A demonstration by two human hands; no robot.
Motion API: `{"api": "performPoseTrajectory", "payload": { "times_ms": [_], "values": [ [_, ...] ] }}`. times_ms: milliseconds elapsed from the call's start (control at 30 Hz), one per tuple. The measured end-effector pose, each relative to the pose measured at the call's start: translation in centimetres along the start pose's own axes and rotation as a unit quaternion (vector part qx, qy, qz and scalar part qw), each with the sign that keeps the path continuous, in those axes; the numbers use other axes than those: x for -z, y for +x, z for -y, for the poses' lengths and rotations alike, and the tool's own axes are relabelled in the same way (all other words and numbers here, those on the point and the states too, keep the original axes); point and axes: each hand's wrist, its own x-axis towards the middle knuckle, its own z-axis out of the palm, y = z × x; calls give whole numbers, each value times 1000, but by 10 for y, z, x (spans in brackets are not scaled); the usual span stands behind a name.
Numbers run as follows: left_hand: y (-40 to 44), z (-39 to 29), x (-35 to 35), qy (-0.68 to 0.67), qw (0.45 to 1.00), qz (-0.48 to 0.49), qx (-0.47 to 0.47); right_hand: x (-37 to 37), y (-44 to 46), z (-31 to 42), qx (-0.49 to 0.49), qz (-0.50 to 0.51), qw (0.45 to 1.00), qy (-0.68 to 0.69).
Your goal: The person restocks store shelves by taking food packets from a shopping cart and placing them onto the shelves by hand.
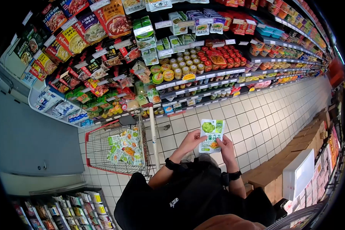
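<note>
Between my two hands is a white and green food packet (212,132) with a green leafy vegetable printed on its front, held upright before my body. My left hand (193,140) grips its left edge, fingers behind and thumb in front. On the opposite edge my right hand (226,147) pinches it the same way. Dark bands circle both wrists. To my left stands a shopping cart (89,147) with a red rim, and several similar green and white packets (124,147) lie in a heap inside it.
Shelves of jars (188,68), hanging seasoning pouches (74,40) and red-lidded jars (226,57) run along the front. Cardboard boxes (270,178) and a white bin (298,174) line the right. A grey door (34,130) is at far left, above a lower rack (65,209).
</note>
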Motion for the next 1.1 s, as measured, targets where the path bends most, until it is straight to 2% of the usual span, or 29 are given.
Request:
{"api": "performPoseTrajectory", "payload": {
  "times_ms": [267,467,567,867,967,1100],
  "values": [
    [26,-1,45,-27,994,-108,-10,-14,102,8,-17,67,998,0],
    [93,-22,82,-4,986,-160,-36,-25,199,25,-40,131,990,29],
    [138,-26,108,20,981,-186,-43,-28,260,34,-50,165,985,1],
    [262,-37,175,68,965,-253,-32,-41,417,58,-19,157,983,-93],
    [295,-40,189,67,957,-278,-47,-42,454,56,52,147,982,-103],
    [314,-59,195,54,957,-286,-13,-47,482,65,11,142,986,-89]
  ]
}}
